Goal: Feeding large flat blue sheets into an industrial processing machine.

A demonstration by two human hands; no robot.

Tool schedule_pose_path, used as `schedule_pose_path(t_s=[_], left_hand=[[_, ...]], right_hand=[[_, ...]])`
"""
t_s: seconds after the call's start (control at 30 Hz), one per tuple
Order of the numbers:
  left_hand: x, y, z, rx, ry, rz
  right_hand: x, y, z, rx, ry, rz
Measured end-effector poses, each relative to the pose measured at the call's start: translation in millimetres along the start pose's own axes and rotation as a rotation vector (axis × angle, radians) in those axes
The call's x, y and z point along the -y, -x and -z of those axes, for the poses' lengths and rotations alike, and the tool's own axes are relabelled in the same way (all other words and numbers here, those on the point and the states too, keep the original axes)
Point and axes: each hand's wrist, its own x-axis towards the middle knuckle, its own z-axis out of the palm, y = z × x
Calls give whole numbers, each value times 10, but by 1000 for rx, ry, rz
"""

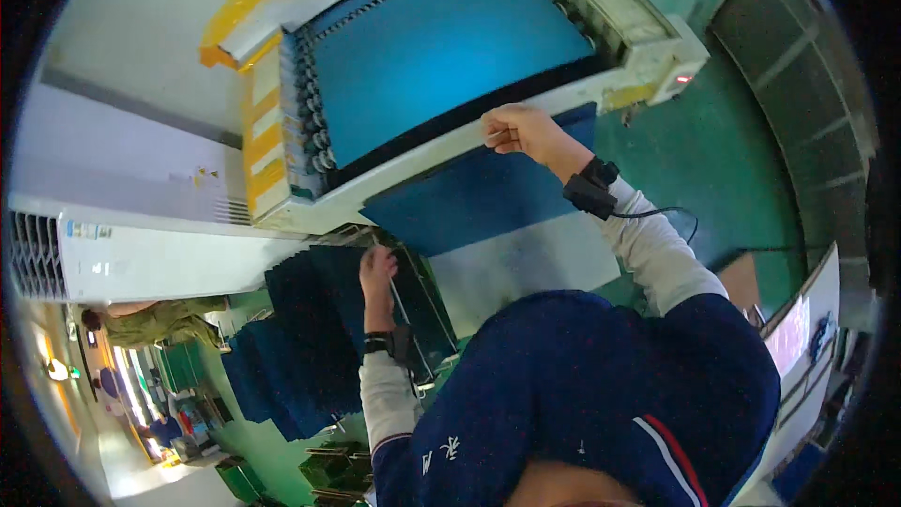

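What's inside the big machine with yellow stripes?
A flat, bright blue surface, with little wheels along its left side. Whatever is under that surface is covered, so I can't tell. The right hand hides part of the machine's front edge.

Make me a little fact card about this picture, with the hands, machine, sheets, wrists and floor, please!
Left hand: fingers bent, beside a thin metal rod; grip unclear
Right hand: fingers curled, near the machine's front edge; grip unclear
Machine: pale, with yellow stripes
On machine: bright blue sheet
In front of machine: darker blue panel, next to a pale panel
Left side: dark blue sheets, in a row
Wrists: dark devices on both
Floor: green
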Motion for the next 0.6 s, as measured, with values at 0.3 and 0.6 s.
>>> schedule_pose_path(t_s=[0.3,0.6], left_hand=[[-307,-195,-473,-56,-101,-176],[-288,-470,-360,0,-81,-113]], right_hand=[[-894,461,1555,-544,179,-20],[-733,307,1825,-697,335,197]])
